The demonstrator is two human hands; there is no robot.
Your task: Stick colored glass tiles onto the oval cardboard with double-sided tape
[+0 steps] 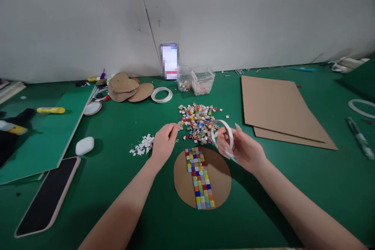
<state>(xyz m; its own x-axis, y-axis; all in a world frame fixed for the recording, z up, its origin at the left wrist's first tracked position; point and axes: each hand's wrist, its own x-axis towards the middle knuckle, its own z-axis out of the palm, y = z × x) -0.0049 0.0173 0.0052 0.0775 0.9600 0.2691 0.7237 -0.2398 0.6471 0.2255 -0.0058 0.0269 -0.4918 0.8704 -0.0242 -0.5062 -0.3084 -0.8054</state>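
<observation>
My right hand (246, 150) is closed round a roll of white tape (231, 136), held on edge above the table. A thin light-blue thing shows under its fingers; its kind is unclear. To the left, my left hand (164, 140) has thumb and forefinger pinched together at the edge of a heap of coloured mosaic tiles (197, 119). What that pinch holds, if anything, is too small to name. Nearer me lies a round cardboard disc (183, 183), crossed by a band of mosaic tiles (201, 181) in rows. White paper scraps (142, 146) lie beside my left hand.
Behind the heap stand a clear cup (184, 78), a clear box (202, 80) and a lit phone (170, 60). Cardboard sheets (275, 105) lie right. At left are a dark phone (48, 197), a white case (84, 145), a yellow cutter (51, 110) and cardboard pieces (142, 92).
</observation>
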